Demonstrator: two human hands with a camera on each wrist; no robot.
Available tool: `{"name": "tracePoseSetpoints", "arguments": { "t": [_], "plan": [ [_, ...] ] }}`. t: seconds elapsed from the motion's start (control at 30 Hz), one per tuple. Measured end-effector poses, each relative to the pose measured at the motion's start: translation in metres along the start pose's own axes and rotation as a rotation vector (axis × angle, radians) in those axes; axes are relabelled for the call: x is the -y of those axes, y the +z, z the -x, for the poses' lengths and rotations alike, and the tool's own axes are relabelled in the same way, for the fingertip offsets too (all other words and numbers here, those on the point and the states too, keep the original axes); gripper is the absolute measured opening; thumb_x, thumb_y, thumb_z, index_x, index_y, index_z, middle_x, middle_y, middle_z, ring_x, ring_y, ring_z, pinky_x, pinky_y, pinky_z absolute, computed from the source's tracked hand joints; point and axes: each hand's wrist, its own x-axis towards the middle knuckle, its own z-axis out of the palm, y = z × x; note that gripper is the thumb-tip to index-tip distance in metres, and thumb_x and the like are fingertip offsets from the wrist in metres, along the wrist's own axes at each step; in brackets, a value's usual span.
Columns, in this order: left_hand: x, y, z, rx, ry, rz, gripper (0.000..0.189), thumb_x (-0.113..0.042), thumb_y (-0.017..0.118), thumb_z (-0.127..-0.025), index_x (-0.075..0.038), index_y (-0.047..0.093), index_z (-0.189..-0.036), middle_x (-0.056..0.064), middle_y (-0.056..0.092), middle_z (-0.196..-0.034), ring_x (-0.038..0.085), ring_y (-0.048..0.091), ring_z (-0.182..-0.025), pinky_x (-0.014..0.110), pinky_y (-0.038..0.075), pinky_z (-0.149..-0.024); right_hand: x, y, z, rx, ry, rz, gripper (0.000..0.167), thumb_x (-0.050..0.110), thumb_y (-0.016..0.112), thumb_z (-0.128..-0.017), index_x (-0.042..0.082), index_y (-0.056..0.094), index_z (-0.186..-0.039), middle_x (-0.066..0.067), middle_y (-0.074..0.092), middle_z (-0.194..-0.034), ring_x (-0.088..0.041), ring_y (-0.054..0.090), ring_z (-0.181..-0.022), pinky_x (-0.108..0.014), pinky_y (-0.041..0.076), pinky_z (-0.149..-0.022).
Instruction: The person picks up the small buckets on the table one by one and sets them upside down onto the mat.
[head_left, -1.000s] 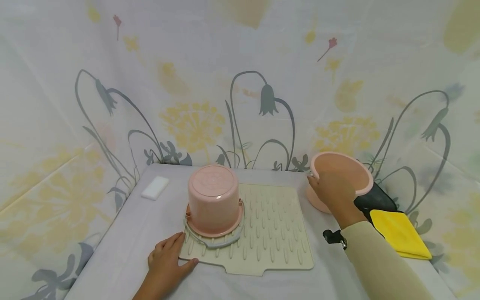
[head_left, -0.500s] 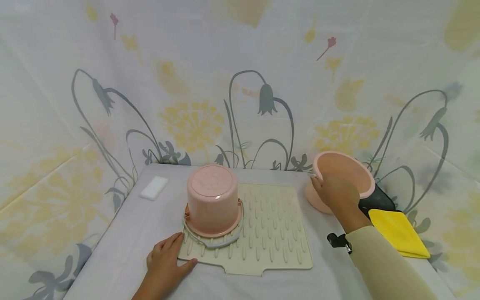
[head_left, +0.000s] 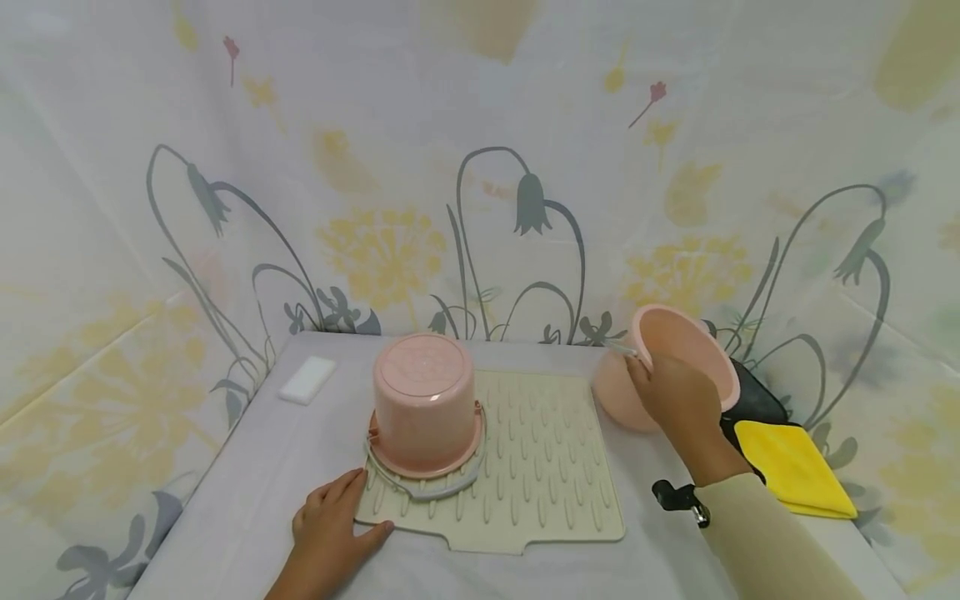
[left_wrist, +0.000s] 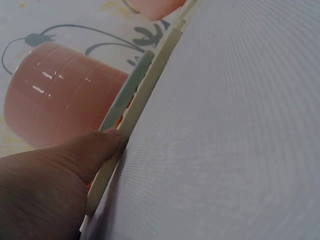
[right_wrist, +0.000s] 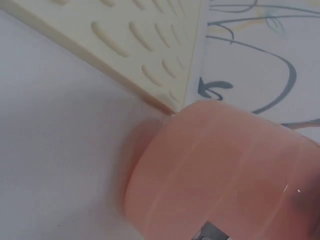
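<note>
My right hand grips the rim of a pink bucket, its mouth tilted up and right. A bit of pale handle shows beside the fingers. In the right wrist view the bucket's wall fills the lower right, close to the mat's corner. A second pink bucket stands upside down on the cream ridged draining mat, its grey handle lying around its rim. My left hand rests at the mat's front left corner, fingers and thumb spread along the edges; the thumb touches the edge.
A white sponge block lies at the back left of the white-covered table. A folded yellow cloth and a black object, partly hidden, sit at the right. A flower-patterned curtain stands behind.
The right-hand bucket has tilted further, its base swinging left towards the mat. The left hand, the mat and the upturned bucket have stayed in place.
</note>
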Motion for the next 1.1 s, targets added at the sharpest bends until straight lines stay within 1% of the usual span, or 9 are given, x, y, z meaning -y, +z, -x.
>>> {"name": "tracePoseSetpoints", "arguments": {
  "t": [0.23,0.37,0.53,0.6,0.67,0.77,0.83,0.97,1.1],
  "plan": [
    [-0.001,-0.001,0.001,-0.004,0.001,-0.014,0.099,-0.065,0.077,-0.085,-0.003,0.047,-0.156,0.014,0.045,-0.161,0.048,0.038,-0.138,0.069,0.029,-0.100,0.009,-0.008,0.011,-0.098,0.014,-0.102,0.067,0.054,0.045,-0.109,0.012,0.042,-0.056,-0.003,0.036,-0.046,-0.021,0.032,-0.037,-0.033,0.025,-0.039],
    [-0.001,-0.001,0.002,-0.001,0.001,-0.003,0.099,-0.064,0.078,-0.085,-0.003,0.047,-0.156,0.015,0.044,-0.161,0.048,0.038,-0.138,0.069,0.029,-0.101,0.015,-0.018,0.017,-0.118,0.059,-0.147,0.062,0.051,0.047,-0.109,0.011,0.045,-0.061,-0.005,0.039,-0.050,-0.021,0.036,-0.041,-0.034,0.028,-0.041],
    [-0.001,-0.001,0.002,0.001,-0.002,0.007,0.099,-0.064,0.078,-0.085,-0.004,0.046,-0.156,0.014,0.044,-0.162,0.048,0.037,-0.138,0.069,0.028,-0.101,0.020,-0.029,0.024,-0.099,0.161,-0.196,0.062,0.054,0.044,-0.109,0.006,0.048,-0.069,-0.007,0.040,-0.053,-0.025,0.041,-0.045,-0.036,0.031,-0.043],
    [-0.001,-0.001,0.001,0.003,-0.006,0.005,0.098,-0.063,0.078,-0.085,-0.004,0.046,-0.157,0.014,0.043,-0.162,0.048,0.036,-0.139,0.069,0.027,-0.103,0.021,-0.032,0.025,-0.095,0.197,-0.228,0.063,0.055,0.043,-0.109,0.000,0.065,-0.087,-0.008,0.043,-0.052,-0.026,0.043,-0.046,-0.037,0.032,-0.043],
    [-0.002,-0.001,0.001,0.002,-0.006,0.008,0.098,-0.064,0.078,-0.085,-0.004,0.047,-0.156,0.014,0.044,-0.162,0.048,0.037,-0.139,0.070,0.027,-0.102,0.022,-0.033,0.028,-0.106,0.234,-0.276,0.063,0.055,0.043,-0.108,0.000,0.067,-0.091,-0.010,0.049,-0.053,-0.026,0.046,-0.048,-0.036,0.033,-0.042],
    [-0.002,-0.001,0.001,0.005,-0.011,0.011,0.099,-0.063,0.079,-0.084,-0.004,0.047,-0.156,0.015,0.044,-0.162,0.049,0.037,-0.138,0.070,0.027,-0.102,0.025,-0.033,0.033,-0.140,0.314,-0.359,0.061,0.056,0.045,-0.107,0.003,0.069,-0.088,-0.012,0.055,-0.056,-0.026,0.048,-0.051,-0.035,0.034,-0.042],
    [-0.002,-0.001,0.001,0.007,-0.014,0.012,0.099,-0.064,0.078,-0.084,-0.004,0.047,-0.156,0.015,0.043,-0.162,0.049,0.037,-0.138,0.070,0.027,-0.102,0.026,-0.031,0.038,-0.178,0.364,-0.411,0.063,0.055,0.048,-0.106,0.005,0.055,-0.069,-0.013,0.057,-0.060,-0.026,0.048,-0.053,-0.033,0.035,-0.041],
    [-0.002,0.000,0.001,0.010,-0.017,0.009,0.099,-0.064,0.078,-0.085,-0.004,0.046,-0.157,0.014,0.042,-0.162,0.049,0.036,-0.139,0.070,0.026,-0.103,0.029,-0.028,0.047,-0.225,0.455,-0.498,0.063,0.057,0.048,-0.105,0.004,0.060,-0.072,-0.016,0.065,-0.068,-0.022,0.053,-0.054,-0.029,0.041,-0.042],
    [-0.002,0.000,0.001,0.011,-0.010,0.011,0.101,-0.066,0.077,-0.084,-0.004,0.046,-0.157,0.015,0.042,-0.162,0.049,0.036,-0.139,0.071,0.026,-0.102,0.028,-0.026,0.056,-0.224,0.608,-0.618,0.067,0.064,0.048,-0.102,0.003,0.063,-0.080,-0.018,0.073,-0.083,-0.017,0.058,-0.059,-0.026,0.047,-0.046]
  ]
}}
